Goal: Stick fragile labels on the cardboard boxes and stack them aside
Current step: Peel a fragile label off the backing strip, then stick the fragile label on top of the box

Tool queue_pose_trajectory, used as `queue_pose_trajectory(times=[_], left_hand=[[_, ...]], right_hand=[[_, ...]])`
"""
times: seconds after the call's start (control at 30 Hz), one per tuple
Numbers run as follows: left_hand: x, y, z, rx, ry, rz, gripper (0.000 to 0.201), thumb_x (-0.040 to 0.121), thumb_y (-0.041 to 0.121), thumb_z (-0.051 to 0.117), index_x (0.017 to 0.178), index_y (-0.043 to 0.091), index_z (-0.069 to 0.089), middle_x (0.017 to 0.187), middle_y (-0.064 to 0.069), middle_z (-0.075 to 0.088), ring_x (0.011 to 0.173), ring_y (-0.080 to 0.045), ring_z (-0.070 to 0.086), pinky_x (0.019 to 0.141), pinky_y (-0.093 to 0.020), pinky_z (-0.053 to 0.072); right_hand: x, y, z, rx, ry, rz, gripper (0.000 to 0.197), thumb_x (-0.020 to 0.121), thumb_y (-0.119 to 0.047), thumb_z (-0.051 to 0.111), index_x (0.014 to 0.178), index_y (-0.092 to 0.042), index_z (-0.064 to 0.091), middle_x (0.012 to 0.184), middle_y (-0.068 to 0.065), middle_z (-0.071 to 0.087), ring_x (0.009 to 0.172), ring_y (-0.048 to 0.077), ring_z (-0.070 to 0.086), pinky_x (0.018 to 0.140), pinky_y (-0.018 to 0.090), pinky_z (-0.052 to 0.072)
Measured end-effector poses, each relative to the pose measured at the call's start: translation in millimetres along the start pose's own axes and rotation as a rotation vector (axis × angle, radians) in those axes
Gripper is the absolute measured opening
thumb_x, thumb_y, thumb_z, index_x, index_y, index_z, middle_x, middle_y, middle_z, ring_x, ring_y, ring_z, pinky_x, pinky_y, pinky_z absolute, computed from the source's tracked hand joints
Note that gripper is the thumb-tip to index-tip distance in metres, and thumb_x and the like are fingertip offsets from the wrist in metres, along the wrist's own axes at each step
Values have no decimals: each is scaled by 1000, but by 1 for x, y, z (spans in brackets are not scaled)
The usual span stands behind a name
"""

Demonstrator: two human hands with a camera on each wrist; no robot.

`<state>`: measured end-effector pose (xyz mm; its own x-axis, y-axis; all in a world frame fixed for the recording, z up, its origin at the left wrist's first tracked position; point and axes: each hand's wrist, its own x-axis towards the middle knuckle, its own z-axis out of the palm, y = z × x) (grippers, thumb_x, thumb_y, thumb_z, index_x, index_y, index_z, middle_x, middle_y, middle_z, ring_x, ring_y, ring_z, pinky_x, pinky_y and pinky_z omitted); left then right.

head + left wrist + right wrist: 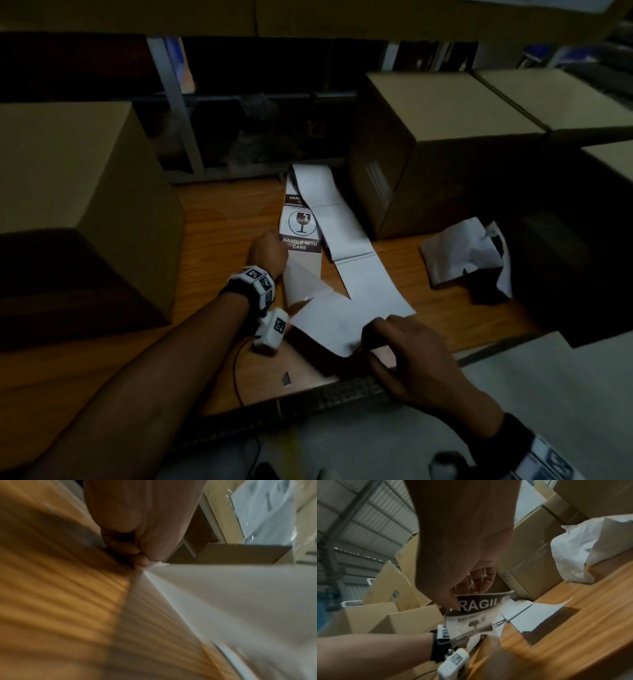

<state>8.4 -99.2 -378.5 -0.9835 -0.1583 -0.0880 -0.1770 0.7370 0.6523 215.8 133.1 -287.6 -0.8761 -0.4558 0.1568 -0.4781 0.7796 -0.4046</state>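
A strip of fragile labels (300, 229) and bare white backing (346, 233) lies across the wooden table (219, 226). My left hand (269, 251) pinches the strip's edge beside a "HANDLE WITH CARE" label; in the left wrist view its fingertips (141, 561) nip white paper (240, 601). My right hand (387, 337) pinches one label near the table's front edge, where its white back (325, 325) faces me. The right wrist view shows the printed "FRAGILE" face (476, 614) curling up from the table, held under the thumb (453, 599). Brown cardboard boxes stand left (78, 192) and right (438, 137).
Crumpled backing paper (469, 255) lies on the table at the right, in front of more boxes (561, 99). A shelf frame (178, 102) rises behind the table. A small torn scrap (286, 378) sits near the front edge. More boxes (399, 618) are piled beyond my left forearm.
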Motion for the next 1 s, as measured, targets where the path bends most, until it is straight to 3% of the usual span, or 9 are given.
queue_pose_trajectory(times=[0.17, 0.4, 0.5, 0.6, 0.67, 0.73, 0.87, 0.93, 1.0], left_hand=[[-7, 6, -4, 50, -4, 26, 22, 98, 13, 46, 101, -1, 62, 108, -23, 66, 94, -39, 61, 70, -33, 44], [-20, 9, -14, 249, -35, 60, 39, 102, 39, 39, 110, 6, 60, 109, -16, 66, 91, -31, 62, 72, -33, 45], [-34, 16, -25, 402, -74, 64, 46, 97, 47, 47, 126, 12, 52, 131, -17, 52, 109, -34, 57, 90, -43, 49], [-55, 25, -36, 449, -173, 235, 45, 95, 38, 57, 132, 13, 49, 138, -13, 48, 122, -30, 49, 99, -42, 44], [-75, 34, -47, 398, -233, 346, 37, 96, 30, 58, 128, 12, 55, 132, -11, 56, 119, -27, 53, 97, -37, 45], [-97, 49, -64, 219, -197, 426, 28, 97, 25, 57, 121, 11, 62, 122, -8, 63, 112, -22, 58, 94, -34, 47], [-134, 93, -113, -283, -96, 499, 20, 98, 25, 57, 104, 10, 68, 101, 1, 69, 92, -9, 65, 84, -27, 53], [-149, 110, -138, -340, -140, 527, 24, 92, 31, 64, 106, 12, 68, 103, 1, 69, 95, -7, 65, 83, -21, 53], [-155, 115, -158, -280, -166, 525, 28, 85, 33, 72, 108, 18, 68, 106, 4, 69, 99, -4, 65, 87, -25, 55]], right_hand=[[-23, 1, -12, 59, 15, -44, 14, 82, -33, 65, 91, -24, 58, 82, -8, 63, 74, 10, 59, 61, 33, 49], [-33, 9, -32, 169, 132, -62, 18, 88, -39, 56, 99, -24, 59, 85, -12, 62, 76, 4, 58, 62, 32, 51], [-24, 12, -41, 197, 194, -80, 15, 87, -33, 58, 98, -22, 58, 85, -12, 62, 74, 4, 58, 60, 31, 51], [-8, 16, -50, 214, 266, -86, 10, 86, -23, 62, 95, -18, 60, 83, -10, 63, 73, 3, 58, 59, 27, 48], [7, 18, -56, 243, 298, -90, 10, 86, -21, 63, 94, -16, 60, 81, -13, 61, 74, -1, 58, 60, 17, 45], [24, 17, -64, 280, 303, -96, 10, 87, -23, 62, 95, -17, 60, 80, -19, 59, 76, -6, 58, 61, 10, 42], [61, 7, -83, 329, 261, -128, 12, 88, -26, 59, 98, -19, 60, 87, -12, 65, 79, 4, 63, 63, 28, 53], [78, -3, -93, 352, 243, -171, 15, 86, -27, 58, 98, -18, 60, 89, -8, 66, 80, 7, 64, 66, 33, 55], [95, -16, -104, 363, 240, -237, 13, 84, -26, 58, 95, -18, 60, 87, -8, 66, 79, 6, 63, 65, 30, 54]])
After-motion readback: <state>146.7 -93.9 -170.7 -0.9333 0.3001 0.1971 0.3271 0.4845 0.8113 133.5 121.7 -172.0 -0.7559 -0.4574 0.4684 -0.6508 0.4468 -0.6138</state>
